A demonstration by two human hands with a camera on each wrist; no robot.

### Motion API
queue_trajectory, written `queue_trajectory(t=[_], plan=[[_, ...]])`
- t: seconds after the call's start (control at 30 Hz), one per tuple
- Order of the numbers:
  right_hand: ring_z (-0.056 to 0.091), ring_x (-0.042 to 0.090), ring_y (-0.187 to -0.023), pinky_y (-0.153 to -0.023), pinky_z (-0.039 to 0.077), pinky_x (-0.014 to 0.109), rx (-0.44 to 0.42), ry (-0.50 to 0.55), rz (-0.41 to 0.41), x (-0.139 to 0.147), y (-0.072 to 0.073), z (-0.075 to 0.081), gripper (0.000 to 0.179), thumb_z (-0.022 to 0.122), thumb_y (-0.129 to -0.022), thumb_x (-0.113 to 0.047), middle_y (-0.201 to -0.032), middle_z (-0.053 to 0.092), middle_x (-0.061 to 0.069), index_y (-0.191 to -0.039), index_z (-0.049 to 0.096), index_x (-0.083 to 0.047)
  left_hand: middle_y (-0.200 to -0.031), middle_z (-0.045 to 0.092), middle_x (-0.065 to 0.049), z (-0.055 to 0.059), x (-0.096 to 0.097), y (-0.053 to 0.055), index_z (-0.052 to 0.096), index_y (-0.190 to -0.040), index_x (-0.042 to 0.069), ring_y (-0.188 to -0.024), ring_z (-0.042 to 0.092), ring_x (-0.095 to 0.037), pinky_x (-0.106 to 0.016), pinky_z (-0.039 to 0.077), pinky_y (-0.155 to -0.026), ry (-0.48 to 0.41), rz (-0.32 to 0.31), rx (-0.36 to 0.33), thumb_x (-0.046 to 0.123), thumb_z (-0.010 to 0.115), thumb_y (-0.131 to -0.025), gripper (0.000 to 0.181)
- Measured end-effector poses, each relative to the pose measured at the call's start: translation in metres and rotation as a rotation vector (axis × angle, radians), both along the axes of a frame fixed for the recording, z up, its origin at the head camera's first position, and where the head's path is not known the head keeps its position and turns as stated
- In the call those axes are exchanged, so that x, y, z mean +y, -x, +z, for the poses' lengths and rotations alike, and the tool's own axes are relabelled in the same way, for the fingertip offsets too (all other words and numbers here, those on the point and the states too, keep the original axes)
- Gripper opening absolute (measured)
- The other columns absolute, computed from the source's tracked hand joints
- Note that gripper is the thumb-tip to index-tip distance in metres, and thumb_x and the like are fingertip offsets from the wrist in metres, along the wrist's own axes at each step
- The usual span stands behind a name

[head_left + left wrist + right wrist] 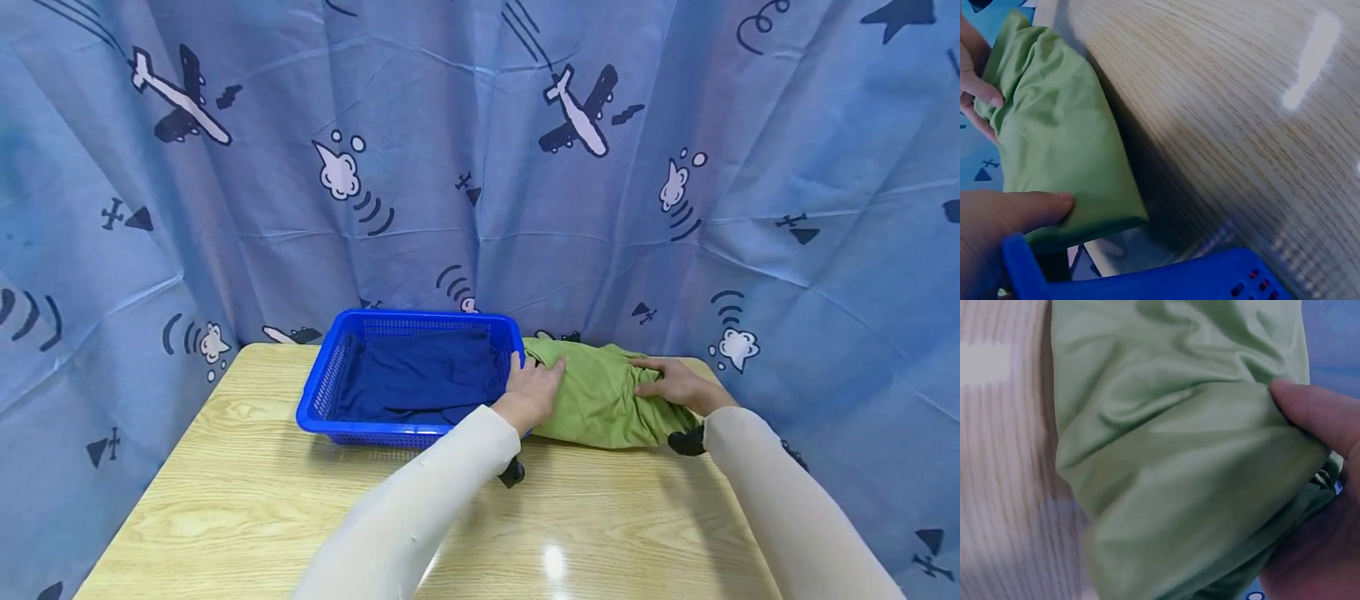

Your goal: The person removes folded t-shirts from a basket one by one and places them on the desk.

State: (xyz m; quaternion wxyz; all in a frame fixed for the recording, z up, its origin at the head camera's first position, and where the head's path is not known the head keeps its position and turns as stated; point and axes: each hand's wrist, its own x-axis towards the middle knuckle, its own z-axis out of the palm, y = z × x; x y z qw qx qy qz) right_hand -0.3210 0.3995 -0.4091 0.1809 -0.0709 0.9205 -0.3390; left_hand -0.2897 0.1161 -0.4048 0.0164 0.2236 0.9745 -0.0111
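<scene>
A folded, wrinkled green cloth (596, 404) is held between both hands at the right of the table. My left hand (534, 390) grips its left end, right beside the blue basket's rim; in the left wrist view the thumb (1041, 209) lies on top of the cloth and the other fingers are hidden. My right hand (678, 386) holds the bunched right end, its thumb (1310, 409) on top and the palm side below in the right wrist view. The cloth's outer folds droop under that hand.
The blue plastic basket (360, 427) stands left of the green cloth, with dark navy cloth (427, 375) lying inside. Wood-grain tabletop (225, 500) stretches in front. A blue patterned curtain (420, 167) hangs behind and along both sides of the table.
</scene>
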Motion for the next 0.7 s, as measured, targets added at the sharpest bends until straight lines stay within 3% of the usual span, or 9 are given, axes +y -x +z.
queue_trajectory(t=[0.13, 0.37, 0.53, 0.7], plan=[[0.013, 0.060, -0.146, -0.117, 0.023, 0.069, -0.004, -0.018, -0.004, -0.004, 0.003, -0.006, 0.074, 0.068, -0.095, -0.014, -0.160, 0.013, 0.040, -0.156, 0.030, 0.003, -0.150, 0.056, 0.005, -0.002, 0.002, 0.002, 0.035, -0.159, 0.028, -0.149, 0.036, -0.023, -0.048, 0.017, -0.127, 0.027, 0.022, -0.020, 0.024, 0.050, -0.105, 0.056], [0.010, 0.060, -0.147, -0.118, 0.021, 0.069, -0.020, -0.007, -0.054, -0.014, 0.003, -0.006, 0.075, 0.067, -0.094, -0.009, -0.161, 0.010, 0.039, -0.157, 0.028, 0.003, -0.151, 0.054, 0.004, -0.007, 0.007, 0.010, 0.036, -0.158, 0.031, -0.149, 0.034, -0.022, -0.049, 0.017, -0.127, 0.045, 0.051, -0.035, 0.029, 0.051, -0.104, 0.056], [0.011, 0.061, -0.146, -0.117, 0.023, 0.070, -0.072, -0.080, -0.041, -0.013, 0.001, -0.006, 0.081, 0.063, -0.099, -0.026, -0.161, 0.010, 0.039, -0.158, 0.018, 0.006, -0.156, 0.048, 0.000, -0.006, 0.006, 0.009, 0.036, -0.158, 0.032, -0.152, 0.031, -0.024, -0.049, 0.019, -0.127, 0.111, 0.057, 0.009, 0.034, 0.053, -0.103, 0.058], [0.011, 0.062, -0.145, -0.115, 0.023, 0.072, -0.132, -0.163, -0.027, -0.012, -0.002, -0.003, 0.089, 0.058, -0.099, -0.040, -0.159, 0.006, 0.042, -0.158, 0.011, 0.009, -0.155, 0.049, 0.000, -0.003, 0.002, 0.008, 0.036, -0.157, 0.030, -0.150, 0.032, -0.025, -0.048, 0.021, -0.126, 0.084, 0.057, 0.005, 0.036, 0.056, -0.101, 0.060]])
